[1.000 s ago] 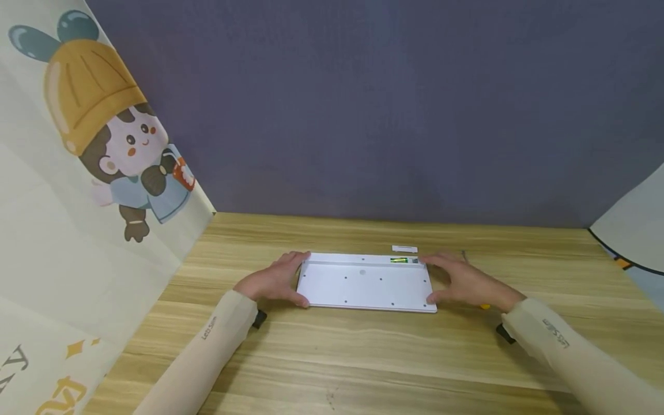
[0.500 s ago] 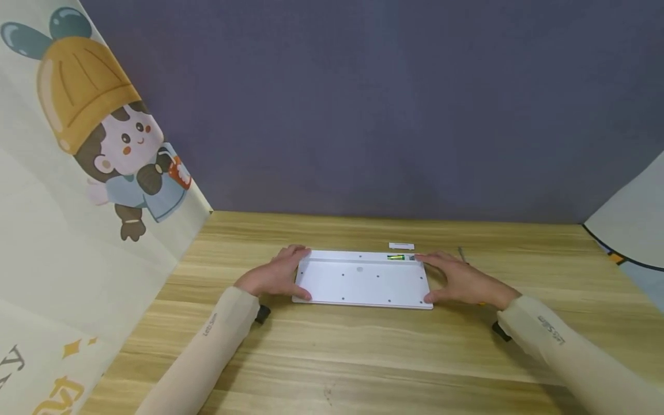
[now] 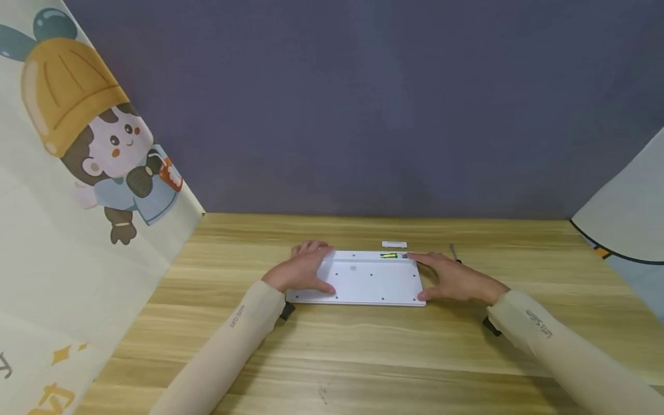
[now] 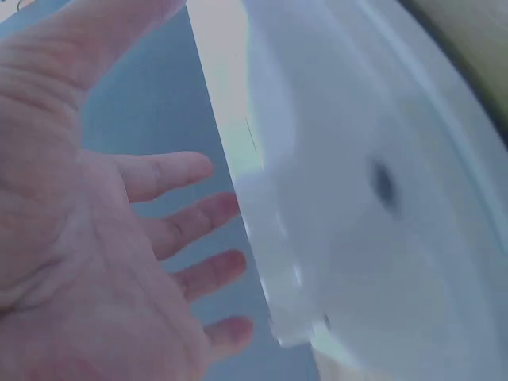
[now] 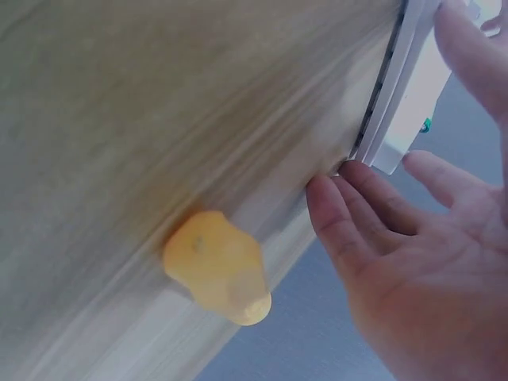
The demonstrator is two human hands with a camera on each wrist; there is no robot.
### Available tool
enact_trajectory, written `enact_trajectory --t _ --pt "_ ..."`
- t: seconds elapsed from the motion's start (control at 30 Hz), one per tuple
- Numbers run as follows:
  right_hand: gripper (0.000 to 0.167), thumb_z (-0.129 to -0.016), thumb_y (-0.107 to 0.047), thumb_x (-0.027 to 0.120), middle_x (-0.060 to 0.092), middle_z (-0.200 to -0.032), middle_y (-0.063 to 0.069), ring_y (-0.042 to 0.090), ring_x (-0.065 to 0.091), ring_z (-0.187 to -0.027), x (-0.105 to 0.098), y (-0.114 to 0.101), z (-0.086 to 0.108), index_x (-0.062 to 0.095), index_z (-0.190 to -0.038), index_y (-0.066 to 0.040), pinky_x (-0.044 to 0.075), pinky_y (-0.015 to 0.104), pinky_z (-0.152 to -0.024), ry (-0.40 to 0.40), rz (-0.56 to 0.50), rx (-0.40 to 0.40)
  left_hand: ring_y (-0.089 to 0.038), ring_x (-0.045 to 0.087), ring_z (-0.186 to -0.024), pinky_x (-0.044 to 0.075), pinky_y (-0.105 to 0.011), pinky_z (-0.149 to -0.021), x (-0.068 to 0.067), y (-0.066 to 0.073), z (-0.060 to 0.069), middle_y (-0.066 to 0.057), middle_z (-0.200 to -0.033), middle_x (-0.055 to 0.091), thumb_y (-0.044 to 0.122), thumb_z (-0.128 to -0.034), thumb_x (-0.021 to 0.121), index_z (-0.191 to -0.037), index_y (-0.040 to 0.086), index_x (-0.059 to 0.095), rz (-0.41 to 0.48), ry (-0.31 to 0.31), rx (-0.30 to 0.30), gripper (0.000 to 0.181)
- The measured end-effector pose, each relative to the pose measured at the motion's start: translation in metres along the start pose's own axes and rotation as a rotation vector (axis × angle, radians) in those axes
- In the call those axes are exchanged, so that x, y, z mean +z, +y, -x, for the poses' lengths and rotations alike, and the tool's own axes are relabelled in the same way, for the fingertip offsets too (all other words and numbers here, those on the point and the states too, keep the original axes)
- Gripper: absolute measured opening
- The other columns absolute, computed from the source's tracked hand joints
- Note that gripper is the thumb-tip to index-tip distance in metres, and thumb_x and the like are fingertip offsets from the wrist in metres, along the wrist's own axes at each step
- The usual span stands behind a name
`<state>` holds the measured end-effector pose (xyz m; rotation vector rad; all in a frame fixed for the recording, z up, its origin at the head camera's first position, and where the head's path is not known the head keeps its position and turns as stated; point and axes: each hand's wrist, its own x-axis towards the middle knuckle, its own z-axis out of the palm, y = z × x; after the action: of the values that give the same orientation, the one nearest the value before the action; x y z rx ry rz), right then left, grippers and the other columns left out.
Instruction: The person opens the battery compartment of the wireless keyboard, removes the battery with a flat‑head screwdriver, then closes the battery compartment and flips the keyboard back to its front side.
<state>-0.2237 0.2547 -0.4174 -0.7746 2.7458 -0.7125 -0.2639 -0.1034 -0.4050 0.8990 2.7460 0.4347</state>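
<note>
The white keyboard (image 3: 363, 286) lies underside up on the tabletop (image 3: 363, 357), 1 green battery (image 3: 389, 255) showing near its far right corner, a white cover (image 3: 394, 244) just beyond, the right hand (image 3: 459, 279) gripping the keyboard's right end, the left hand (image 3: 301, 271) spread loosely over its left part.

Wood-grain tabletop (image 3: 363, 351) carrying a keyboard (image 3: 370, 288), a small cover (image 3: 394, 244) and a screwdriver (image 3: 453, 252).
The keyboard lies underside up, the white cover just beyond its far edge. The screwdriver, with orange handle (image 5: 216, 266) and metal shaft, lies to the right; faint dark marks (image 3: 323, 395) spot the near wood.
</note>
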Motion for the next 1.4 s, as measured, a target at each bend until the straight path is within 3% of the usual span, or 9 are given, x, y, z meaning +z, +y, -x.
enact_trajectory --t 0.3,0.67,0.9,1.1,1.27,1.4 --pt "0.092 -0.074 -0.042 0.078 0.039 -0.141 0.025 0.047 0.032 -0.127 0.0 -0.003 -0.001 0.034 -0.146 -0.004 0.031 0.061 -0.097 -0.002 0.018 0.018 -0.024 0.024 -0.134 0.027 -0.042 -0.106 0.002 0.02 -0.019 -0.003 -0.144 0.032 0.049 -0.0718 0.079 -0.145 0.011 0.036 0.036 -0.08 0.074 0.093" --pt "0.089 -0.075 -0.036 0.079 0.04 -0.141 0.022 0.042 0.036 -0.127 0.0 -0.005 -0.001 0.035 -0.146 -0.005 0.034 0.058 -0.097 0.001 0.016 0.035 -0.025 0.024 -0.135 0.014 -0.047 -0.11 0.007 0.049 -0.049 -0.005 -0.144 0.036 0.048 -0.0823 0.069 -0.143 0.014 0.042 -0.016 -0.123 0.106 0.075" --pt "0.089 -0.076 -0.037 0.078 0.039 -0.143 0.02 0.043 0.035 -0.127 0.0 -0.005 -0.001 0.034 -0.145 -0.004 0.033 0.058 -0.097 -0.003 0.012 0.015 -0.02 0.033 -0.131 0.029 -0.035 -0.106 0.014 0.065 -0.07 -0.003 -0.14 0.04 0.047 -0.0853 0.066 -0.143 0.014 0.043 -0.065 -0.097 0.146 0.07" --pt "0.089 -0.075 -0.038 0.078 0.039 -0.143 0.02 0.042 0.036 -0.127 -0.001 -0.003 0.001 0.035 -0.146 -0.005 0.034 0.057 -0.097 -0.008 0.018 0.029 -0.018 0.04 -0.121 0.034 -0.029 -0.101 0.019 0.078 -0.083 -0.005 -0.132 0.047 0.043 -0.087 0.066 -0.14 0.013 0.047 -0.086 -0.061 0.172 0.064" --pt "0.089 -0.075 -0.036 0.079 0.039 -0.142 0.021 0.042 0.037 -0.127 -0.002 -0.006 0.0 0.035 -0.145 -0.004 0.034 0.056 -0.098 -0.01 0.028 0.032 -0.018 0.038 -0.123 0.034 -0.029 -0.102 0.019 0.085 -0.09 -0.004 -0.13 0.048 0.039 -0.0894 0.064 -0.135 0.011 0.053 -0.052 -0.049 0.18 0.055" --pt "0.089 -0.075 -0.036 0.079 0.038 -0.143 0.022 0.041 0.036 -0.128 -0.003 -0.009 -0.002 0.034 -0.145 -0.003 0.033 0.055 -0.099 -0.02 0.031 0.033 -0.018 0.039 -0.124 0.035 -0.029 -0.101 0.02 0.088 -0.093 -0.003 -0.129 0.048 0.035 -0.0912 0.063 -0.127 0.01 0.059 0.0 -0.039 0.145 0.044"
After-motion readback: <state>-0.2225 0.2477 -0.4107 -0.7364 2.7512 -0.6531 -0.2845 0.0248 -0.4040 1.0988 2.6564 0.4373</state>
